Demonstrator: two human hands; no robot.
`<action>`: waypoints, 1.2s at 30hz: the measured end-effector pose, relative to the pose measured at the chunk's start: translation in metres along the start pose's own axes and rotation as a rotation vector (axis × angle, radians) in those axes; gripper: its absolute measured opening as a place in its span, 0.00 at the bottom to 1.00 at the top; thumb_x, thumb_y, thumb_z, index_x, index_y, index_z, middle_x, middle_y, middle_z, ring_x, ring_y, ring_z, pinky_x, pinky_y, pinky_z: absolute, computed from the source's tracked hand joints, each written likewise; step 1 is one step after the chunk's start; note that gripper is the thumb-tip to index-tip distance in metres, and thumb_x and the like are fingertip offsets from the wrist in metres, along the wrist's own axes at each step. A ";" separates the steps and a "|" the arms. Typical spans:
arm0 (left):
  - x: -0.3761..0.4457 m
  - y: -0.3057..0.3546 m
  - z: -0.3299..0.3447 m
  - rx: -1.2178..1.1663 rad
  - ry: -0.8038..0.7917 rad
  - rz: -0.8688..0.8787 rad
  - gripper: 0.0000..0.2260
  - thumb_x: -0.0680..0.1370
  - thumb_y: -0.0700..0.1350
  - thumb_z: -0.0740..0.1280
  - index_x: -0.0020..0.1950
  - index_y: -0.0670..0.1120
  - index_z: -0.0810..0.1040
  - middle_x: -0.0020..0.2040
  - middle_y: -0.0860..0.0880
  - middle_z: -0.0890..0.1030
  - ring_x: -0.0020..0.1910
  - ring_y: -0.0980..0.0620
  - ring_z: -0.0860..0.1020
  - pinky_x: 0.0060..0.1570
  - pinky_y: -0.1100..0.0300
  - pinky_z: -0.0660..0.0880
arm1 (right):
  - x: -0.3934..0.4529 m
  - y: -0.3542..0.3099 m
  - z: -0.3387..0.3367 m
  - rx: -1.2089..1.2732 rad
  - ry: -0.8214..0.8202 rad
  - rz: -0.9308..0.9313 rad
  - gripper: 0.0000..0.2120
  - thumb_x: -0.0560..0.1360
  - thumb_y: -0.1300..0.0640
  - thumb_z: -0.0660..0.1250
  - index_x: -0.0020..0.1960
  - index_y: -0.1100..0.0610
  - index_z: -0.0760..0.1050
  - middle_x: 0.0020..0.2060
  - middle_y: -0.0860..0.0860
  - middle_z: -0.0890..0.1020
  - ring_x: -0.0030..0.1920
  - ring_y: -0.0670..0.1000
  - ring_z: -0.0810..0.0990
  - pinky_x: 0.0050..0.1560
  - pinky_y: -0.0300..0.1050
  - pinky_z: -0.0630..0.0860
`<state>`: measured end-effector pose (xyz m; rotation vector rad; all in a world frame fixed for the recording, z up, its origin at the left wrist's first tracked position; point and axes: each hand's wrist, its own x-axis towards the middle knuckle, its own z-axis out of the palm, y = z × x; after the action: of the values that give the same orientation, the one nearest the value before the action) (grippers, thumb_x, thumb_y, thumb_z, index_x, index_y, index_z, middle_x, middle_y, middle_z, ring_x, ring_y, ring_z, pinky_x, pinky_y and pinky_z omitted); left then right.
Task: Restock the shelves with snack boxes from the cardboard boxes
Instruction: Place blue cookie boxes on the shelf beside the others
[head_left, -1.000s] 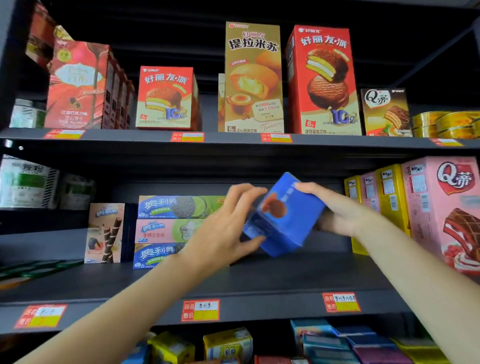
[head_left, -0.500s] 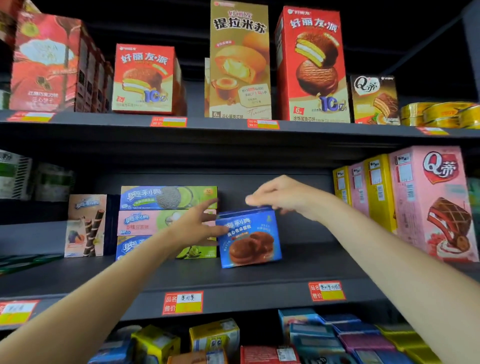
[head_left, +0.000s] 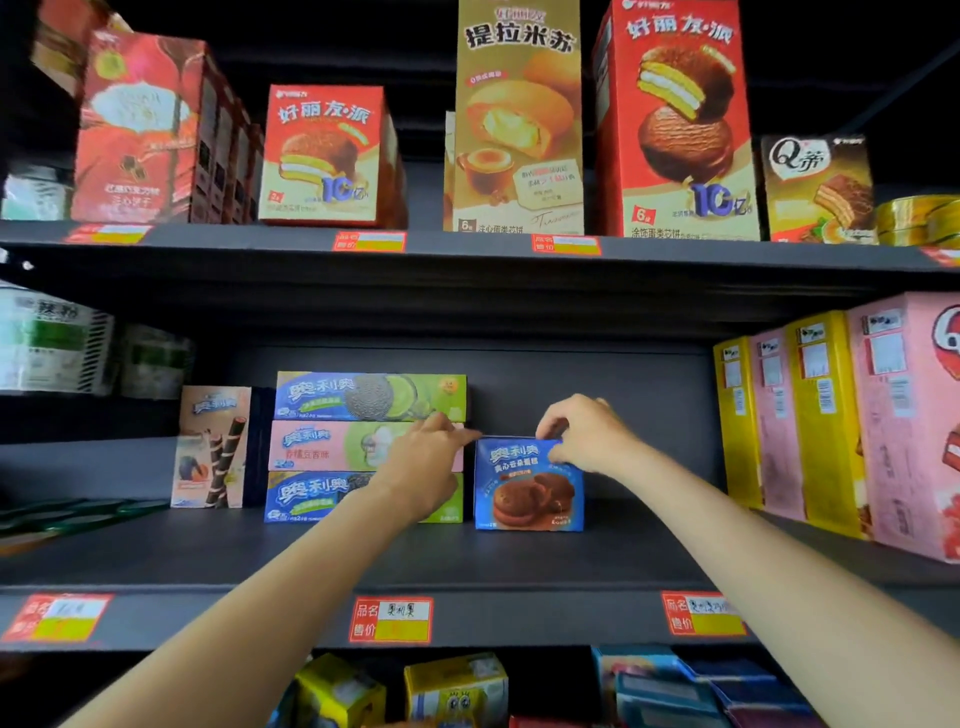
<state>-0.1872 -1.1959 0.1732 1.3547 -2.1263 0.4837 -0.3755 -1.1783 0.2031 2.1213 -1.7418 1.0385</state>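
Note:
A blue snack box (head_left: 527, 486) with chocolate cakes on its front stands upright on the middle shelf (head_left: 467, 556), far back near the wall. My right hand (head_left: 582, 436) curls over its top right corner and grips it. My left hand (head_left: 421, 467) reaches beside the box, fingers stretched out and touching its top left corner. It partly covers the stack of three flat cookie boxes (head_left: 337, 447) just left of the blue box.
A wafer-roll box (head_left: 210, 447) stands left of the stack. Yellow and pink tall boxes (head_left: 810, 426) fill the right end of the shelf. The upper shelf carries red and tan pie boxes (head_left: 519, 119). More boxes (head_left: 457, 691) lie on the shelf below.
The blue box went from tilted in both hands to standing upright on the shelf, then slid further back. My right hand still holds its top; my left moved to its top left corner.

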 end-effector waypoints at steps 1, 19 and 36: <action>0.002 -0.001 0.000 0.062 0.014 -0.024 0.28 0.75 0.38 0.62 0.73 0.56 0.61 0.66 0.47 0.67 0.65 0.46 0.69 0.65 0.53 0.67 | 0.002 0.001 0.004 0.017 0.015 0.006 0.09 0.73 0.64 0.69 0.51 0.56 0.80 0.53 0.52 0.80 0.51 0.48 0.76 0.47 0.43 0.76; 0.002 0.012 0.001 0.281 0.098 -0.094 0.25 0.78 0.42 0.59 0.73 0.59 0.61 0.67 0.48 0.66 0.67 0.46 0.62 0.65 0.51 0.61 | 0.016 0.017 0.007 0.172 -0.057 -0.066 0.11 0.74 0.66 0.66 0.55 0.59 0.80 0.55 0.52 0.81 0.49 0.45 0.75 0.43 0.37 0.74; -0.032 0.014 -0.012 0.160 0.138 -0.180 0.22 0.77 0.43 0.61 0.71 0.53 0.65 0.67 0.48 0.66 0.67 0.46 0.64 0.63 0.53 0.61 | -0.004 -0.022 0.002 0.612 0.100 -0.135 0.15 0.73 0.71 0.58 0.40 0.58 0.80 0.34 0.51 0.81 0.34 0.44 0.77 0.31 0.28 0.73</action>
<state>-0.1869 -1.1610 0.1621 1.5382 -1.8681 0.6648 -0.3541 -1.1702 0.2047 2.4139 -1.3194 1.7730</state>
